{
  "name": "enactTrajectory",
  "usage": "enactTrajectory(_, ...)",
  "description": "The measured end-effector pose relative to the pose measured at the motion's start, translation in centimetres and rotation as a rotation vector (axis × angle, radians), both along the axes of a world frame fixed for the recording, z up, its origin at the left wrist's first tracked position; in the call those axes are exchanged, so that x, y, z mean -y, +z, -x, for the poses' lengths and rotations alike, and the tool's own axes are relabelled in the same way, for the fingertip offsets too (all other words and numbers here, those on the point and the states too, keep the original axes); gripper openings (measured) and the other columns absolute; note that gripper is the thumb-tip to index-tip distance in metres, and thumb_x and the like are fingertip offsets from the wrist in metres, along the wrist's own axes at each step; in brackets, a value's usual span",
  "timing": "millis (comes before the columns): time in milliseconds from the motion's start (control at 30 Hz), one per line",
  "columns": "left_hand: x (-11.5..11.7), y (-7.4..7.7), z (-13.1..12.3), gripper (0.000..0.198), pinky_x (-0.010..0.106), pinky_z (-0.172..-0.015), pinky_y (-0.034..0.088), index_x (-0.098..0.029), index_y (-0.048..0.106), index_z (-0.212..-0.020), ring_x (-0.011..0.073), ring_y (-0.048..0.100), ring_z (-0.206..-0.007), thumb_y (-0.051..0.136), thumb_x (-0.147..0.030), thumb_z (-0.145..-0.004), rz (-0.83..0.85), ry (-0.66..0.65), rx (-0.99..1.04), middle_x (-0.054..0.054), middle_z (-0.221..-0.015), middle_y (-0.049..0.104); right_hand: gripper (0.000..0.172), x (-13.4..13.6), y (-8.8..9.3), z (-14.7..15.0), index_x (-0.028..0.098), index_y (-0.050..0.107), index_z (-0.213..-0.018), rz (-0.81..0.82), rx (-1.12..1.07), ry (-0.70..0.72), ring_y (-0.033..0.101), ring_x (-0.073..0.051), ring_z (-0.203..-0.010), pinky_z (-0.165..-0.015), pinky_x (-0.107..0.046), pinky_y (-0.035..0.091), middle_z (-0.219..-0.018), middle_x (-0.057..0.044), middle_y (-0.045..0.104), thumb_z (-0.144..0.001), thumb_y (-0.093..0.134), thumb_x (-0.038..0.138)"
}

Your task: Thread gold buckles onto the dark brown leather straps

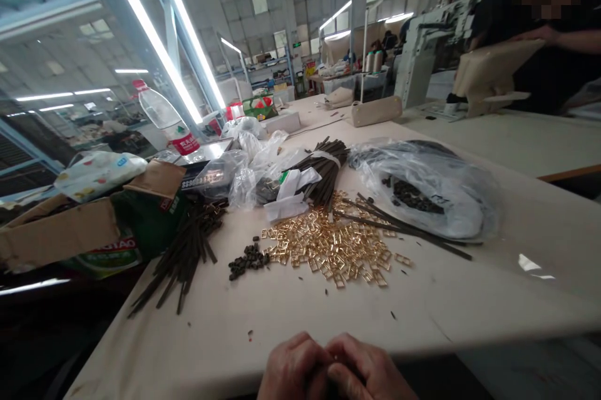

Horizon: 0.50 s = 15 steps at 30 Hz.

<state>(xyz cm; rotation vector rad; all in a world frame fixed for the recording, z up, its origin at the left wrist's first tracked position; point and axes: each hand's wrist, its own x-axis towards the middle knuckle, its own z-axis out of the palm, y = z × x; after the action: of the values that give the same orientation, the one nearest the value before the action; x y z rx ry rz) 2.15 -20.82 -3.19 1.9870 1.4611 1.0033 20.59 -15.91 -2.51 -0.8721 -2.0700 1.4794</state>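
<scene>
My left hand [294, 365] and my right hand [364, 367] meet at the table's front edge, fingers curled and pressed together. Whatever they hold between them is hidden by the fingers. Beyond them spreads a heap of gold rectangular buckles [338, 243]. Small dark loops [248, 260] form a little pile left of the buckles. Dark narrow strips [183, 268] lie fanned out farther left, some with buckles at their far ends. A bundle of similar strips [328, 165], tied with a pale band, rests behind the heap.
A clear plastic bag [451, 200] with dark pieces lies at right. At left stand a cardboard box [61, 231] and a bottle [166, 118] with a red label. Across the table, a person [563, 43] holds a beige bag piece [493, 68] at a sewing machine [422, 43].
</scene>
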Motion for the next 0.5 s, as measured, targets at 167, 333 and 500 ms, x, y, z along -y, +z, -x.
enactTrajectory(167,-0.2,3.1,0.2,0.014,0.025,-0.056,0.041,-0.020,0.064,-0.070,0.0158,0.058,-0.059,0.060,-0.021,-0.084,0.098,0.123,0.022,0.004,-0.063,0.063,0.031,0.2,1.4,-0.9,0.020,0.056,-0.076,0.143,0.109,-0.043,0.053,-0.012,-0.054,-0.051,-0.021,0.040,-0.064,0.002,0.057,-0.095,0.046,0.042)
enactTrajectory(333,-2.3,4.0,0.5,0.017,0.024,-0.056,0.043,-0.018,0.065,-0.072,0.0144,0.056,-0.057,0.061,-0.029,-0.085,0.372,0.116,0.266,0.002,-0.060,0.060,0.030,0.1,1.5,-2.0,0.020,0.053,-0.072,0.192,0.054,-0.150,0.051,-0.011,-0.054,-0.051,-0.020,0.040,-0.063,0.004,0.051,-0.095,0.046,0.038)
enactTrajectory(500,-8.0,2.8,0.1,0.010,0.025,-0.063,0.045,-0.018,0.069,-0.083,0.0151,0.060,-0.068,0.066,-0.027,-0.082,0.297,0.113,0.109,0.004,-0.078,0.066,0.033,-0.6,0.9,-2.9,0.020,0.052,-0.074,0.260,-0.040,-0.312,0.047,-0.010,-0.051,-0.049,-0.021,0.040,-0.064,0.005,0.051,-0.095,0.044,0.043)
